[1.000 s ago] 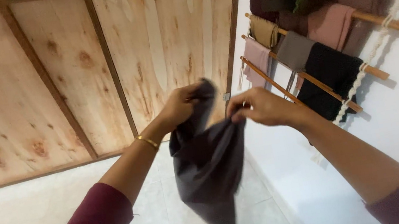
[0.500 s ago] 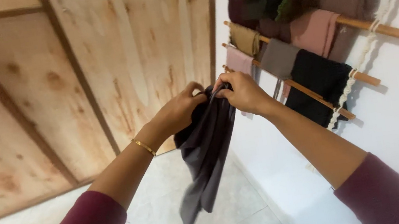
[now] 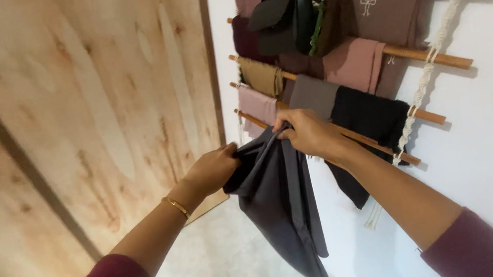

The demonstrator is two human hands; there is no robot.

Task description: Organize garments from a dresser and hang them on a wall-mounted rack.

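A dark grey cloth [image 3: 281,198] hangs from both my hands in the middle of the view. My left hand [image 3: 213,168] pinches its left top edge. My right hand [image 3: 304,133] grips the bunched top of the cloth right at the lowest wooden rod [image 3: 384,146] of a hanging rope ladder rack on the white wall. The cloth's lower end trails down past the bottom of the frame. A gold bangle sits on my left wrist, and both arms wear maroon sleeves.
The rack holds several folded cloths: a black one [image 3: 367,120], a pink one [image 3: 256,105], a grey one [image 3: 313,94], an olive one [image 3: 261,76] and a brown one [image 3: 386,7], plus a small dark bag [image 3: 280,16]. A plywood wall [image 3: 74,118] stands left; pale floor tiles [image 3: 227,271] lie below.
Both hands have carried the grey cloth rightward and up to the lowest rod of the rack. The cloth has been gathered narrower, and the view has turned toward the rack.
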